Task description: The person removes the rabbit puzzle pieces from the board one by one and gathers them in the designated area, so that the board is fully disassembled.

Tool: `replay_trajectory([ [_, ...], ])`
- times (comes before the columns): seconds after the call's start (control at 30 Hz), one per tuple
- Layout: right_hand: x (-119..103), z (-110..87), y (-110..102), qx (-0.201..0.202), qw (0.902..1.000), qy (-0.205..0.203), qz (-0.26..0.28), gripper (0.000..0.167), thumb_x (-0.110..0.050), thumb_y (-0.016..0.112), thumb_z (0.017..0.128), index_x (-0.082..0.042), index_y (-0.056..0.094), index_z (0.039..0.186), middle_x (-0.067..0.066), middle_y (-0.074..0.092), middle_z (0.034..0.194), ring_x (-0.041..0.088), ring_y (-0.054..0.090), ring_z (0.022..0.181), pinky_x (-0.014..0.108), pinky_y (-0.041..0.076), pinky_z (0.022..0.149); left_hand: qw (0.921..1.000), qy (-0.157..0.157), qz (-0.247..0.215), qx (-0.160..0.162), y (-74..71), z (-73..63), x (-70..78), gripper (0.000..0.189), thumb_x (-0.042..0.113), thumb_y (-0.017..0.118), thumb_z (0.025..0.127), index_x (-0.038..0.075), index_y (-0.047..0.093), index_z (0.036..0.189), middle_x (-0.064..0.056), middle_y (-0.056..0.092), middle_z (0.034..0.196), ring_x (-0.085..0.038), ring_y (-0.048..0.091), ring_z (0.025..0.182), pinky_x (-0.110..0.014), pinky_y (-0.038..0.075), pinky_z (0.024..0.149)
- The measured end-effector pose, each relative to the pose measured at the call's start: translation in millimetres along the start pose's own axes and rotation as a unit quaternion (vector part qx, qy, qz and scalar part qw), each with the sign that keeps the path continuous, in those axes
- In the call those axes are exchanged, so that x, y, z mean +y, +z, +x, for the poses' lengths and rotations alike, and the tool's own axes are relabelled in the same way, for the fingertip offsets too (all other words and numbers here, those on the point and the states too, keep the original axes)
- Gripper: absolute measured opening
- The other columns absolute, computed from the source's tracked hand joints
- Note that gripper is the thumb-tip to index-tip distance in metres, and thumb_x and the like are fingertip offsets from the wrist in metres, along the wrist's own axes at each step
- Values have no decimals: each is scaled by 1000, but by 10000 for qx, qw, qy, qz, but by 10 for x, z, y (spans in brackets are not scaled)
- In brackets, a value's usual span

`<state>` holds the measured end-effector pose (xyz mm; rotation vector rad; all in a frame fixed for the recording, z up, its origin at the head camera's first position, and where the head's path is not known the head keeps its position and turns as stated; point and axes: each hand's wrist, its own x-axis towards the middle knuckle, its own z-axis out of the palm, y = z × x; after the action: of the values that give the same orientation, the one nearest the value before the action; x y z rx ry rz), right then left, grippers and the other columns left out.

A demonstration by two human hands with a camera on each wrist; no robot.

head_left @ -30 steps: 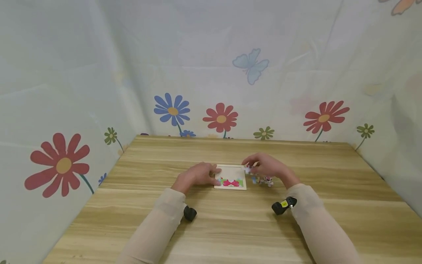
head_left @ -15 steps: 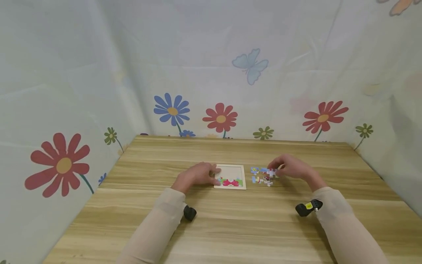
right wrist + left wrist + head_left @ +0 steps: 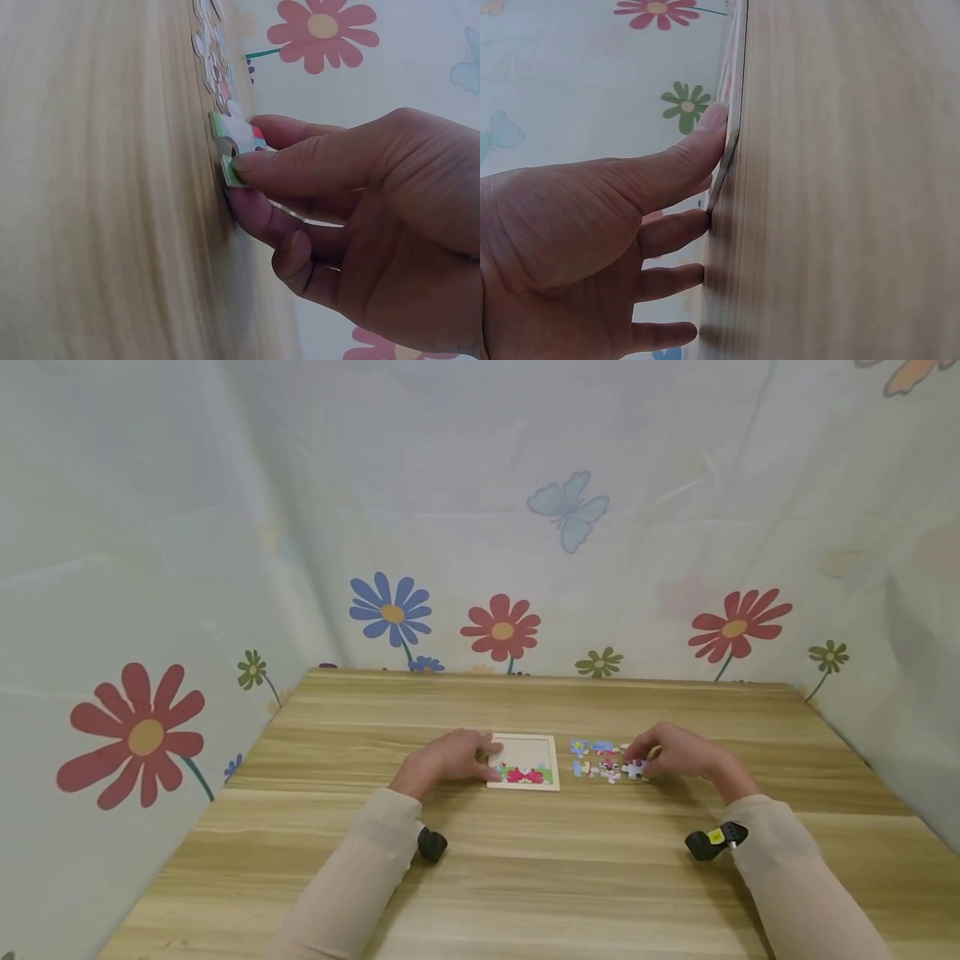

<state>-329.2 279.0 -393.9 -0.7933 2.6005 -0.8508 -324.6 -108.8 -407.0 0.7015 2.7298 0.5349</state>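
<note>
My left hand [image 3: 450, 755] rests on the left edge of a square wooden puzzle frame [image 3: 557, 768]. In the left wrist view, the thumb [image 3: 697, 142] lies on the frame's edge while the other fingers are fairly straight and reach the frame and tabletop. Red and green puzzle pieces [image 3: 525, 776] fill the bottom of the frame; its upper part shows bare backing. Right of the frame, my right hand [image 3: 678, 753] pinches a puzzle piece [image 3: 240, 131] with white, green and red print, low over the table. Loose puzzle pieces [image 3: 609, 768] lie beside it, some partly hidden by the fingers.
The wooden table [image 3: 480, 877] extends around the frame and pieces. A pale curtain [image 3: 480, 527] with printed flowers and a butterfly hangs behind it and at the sides. Black wrist cameras [image 3: 431, 845] sit on both sleeves.
My right hand has moved right from beside the frame with the piece, then slightly nearer to me, to the right end of the loose pieces. The left hand has stayed on the frame.
</note>
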Motion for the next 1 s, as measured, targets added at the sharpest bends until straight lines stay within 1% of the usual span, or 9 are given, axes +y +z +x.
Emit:
replay_trajectory([
  [0.17,-14,30,27,45,9999,40,-104,24,5,74,81,-1,75,104,5,68,94,22,59,87,34,53,75,10000,26,14,11,-7,-9,6,66,39,75,89,17,52,147,-10,39,157,-29,34,145,-41,27,117],
  [0.23,-9,37,46,92,9999,14,-130,24,5,74,80,-1,75,103,5,69,94,23,60,88,34,54,76,10000,46,28,18,-3,-13,8,66,40,75,89,17,52,146,-10,39,157,-29,34,144,-41,27,117],
  [0.37,-19,46,73,173,9996,-12,-229,25,5,74,78,-1,75,102,5,69,93,22,60,86,33,53,74,10000,23,17,-5,-3,-16,13,66,40,75,89,17,52,146,-9,39,157,-28,35,144,-41,28,117],
  [0.57,-69,47,75,228,9990,99,-370,25,1,75,81,-3,77,105,6,68,96,21,61,87,33,52,74,10000,-7,69,-7,-23,-16,19,66,40,75,89,18,51,147,-9,39,157,-27,35,144,-41,28,117],
  [0.73,-62,49,73,227,9990,93,-382,25,-1,75,83,-4,76,107,7,67,96,22,61,86,34,52,72,10000,-56,29,-56,-28,-17,25,67,40,75,89,19,51,148,-8,38,157,-27,33,145,-41,27,118],
  [1.0,-20,63,71,260,9987,110,-421,22,-1,75,82,-4,77,104,6,68,95,19,56,81,32,49,68,10000,8,-20,-31,-26,-14,25,66,39,76,89,17,52,147,-10,40,156,-28,35,144,-42,28,117],
])
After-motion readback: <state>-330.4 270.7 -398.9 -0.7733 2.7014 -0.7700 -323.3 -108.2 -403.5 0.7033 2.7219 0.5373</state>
